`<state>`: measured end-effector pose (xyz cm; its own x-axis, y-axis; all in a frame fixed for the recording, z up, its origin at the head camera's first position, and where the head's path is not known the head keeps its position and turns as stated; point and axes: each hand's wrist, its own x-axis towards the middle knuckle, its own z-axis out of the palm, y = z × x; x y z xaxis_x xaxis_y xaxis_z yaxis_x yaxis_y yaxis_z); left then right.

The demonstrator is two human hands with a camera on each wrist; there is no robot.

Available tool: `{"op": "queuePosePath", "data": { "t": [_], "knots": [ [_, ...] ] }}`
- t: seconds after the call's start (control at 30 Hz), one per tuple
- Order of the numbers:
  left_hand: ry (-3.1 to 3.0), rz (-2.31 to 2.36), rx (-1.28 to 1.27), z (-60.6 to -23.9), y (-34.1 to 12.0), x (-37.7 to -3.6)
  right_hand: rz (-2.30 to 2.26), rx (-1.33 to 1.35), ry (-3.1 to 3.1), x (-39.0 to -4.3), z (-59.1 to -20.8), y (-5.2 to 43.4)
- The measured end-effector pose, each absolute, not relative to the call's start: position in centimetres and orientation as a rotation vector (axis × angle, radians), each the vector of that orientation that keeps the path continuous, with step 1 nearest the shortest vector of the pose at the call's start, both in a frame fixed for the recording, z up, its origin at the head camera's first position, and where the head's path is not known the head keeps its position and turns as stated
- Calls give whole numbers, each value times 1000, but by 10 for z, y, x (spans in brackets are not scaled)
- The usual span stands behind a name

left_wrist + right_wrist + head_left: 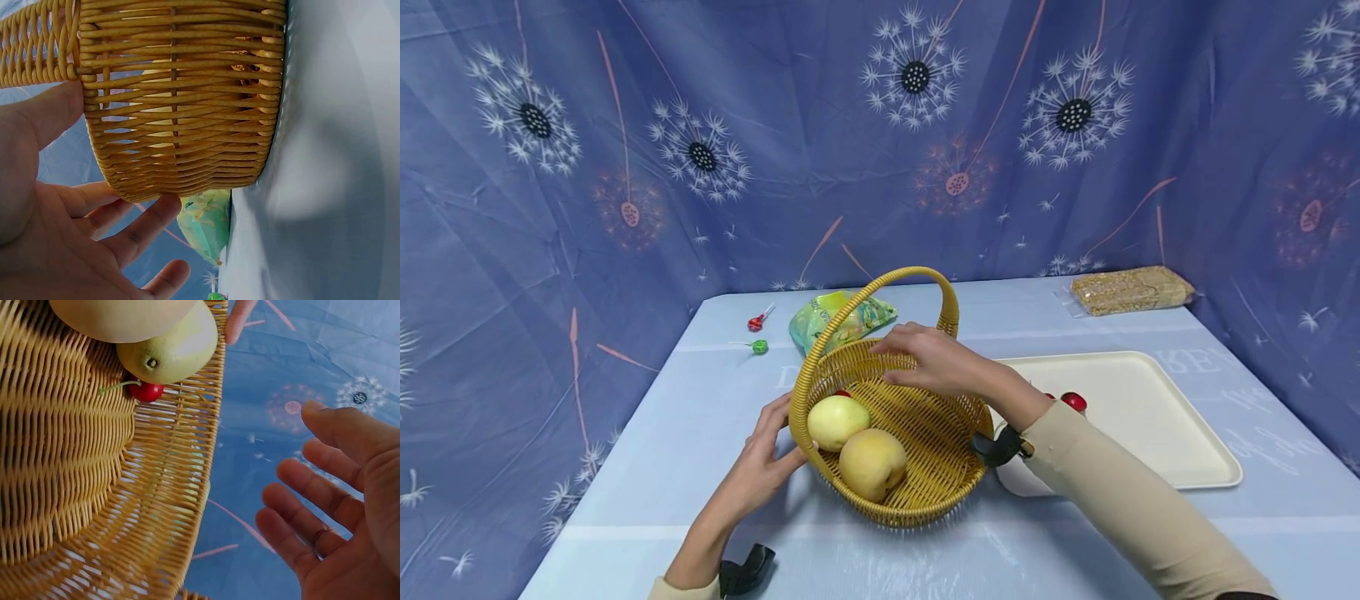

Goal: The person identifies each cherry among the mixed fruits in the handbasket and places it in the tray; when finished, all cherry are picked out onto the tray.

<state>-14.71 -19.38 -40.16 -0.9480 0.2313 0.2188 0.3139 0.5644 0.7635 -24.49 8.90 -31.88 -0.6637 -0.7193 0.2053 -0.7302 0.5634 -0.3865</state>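
Basket (917,433), woven wicker, golden yellow, oval, with one arched braided handle (880,292) rising over it. It sits on the pale blue tablecloth (700,433) directly between your two hands.

Contents: a pale green-yellow pear (837,421) and a peach-coloured fruit (872,463) lying touching each other on the side nearest your left hand; a small red cherry (145,391) tucked under the pear.

Left hand (760,467): fingers spread and nearly straight, laid against the outside wall just below the rim, holding nothing. Right hand (936,360): relaxed and open over the far rim, palm down; it may be brushing the weave there, though the head view does not settle it.

Handling, as a judgement: the wicker looks stiff but light, with a ribbed wall that should give dry fingers good purchase. The fruit is loose and round, so it would likely roll if you tip the basket. Take it by the crown of the handle, or with a palm on each side wall.

Beyond your right wrist: a cream tray (1150,417). Past your right fingertips: a green snack packet (838,321).
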Motion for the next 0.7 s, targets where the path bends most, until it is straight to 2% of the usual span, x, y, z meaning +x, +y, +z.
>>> {"op": "queuePosePath", "data": {
  "t": [0.7],
  "knots": [
    [-2677,-1342,-514,-402,-196,-147,619,1352,-2878,-277,-356,42]
  ]
}}
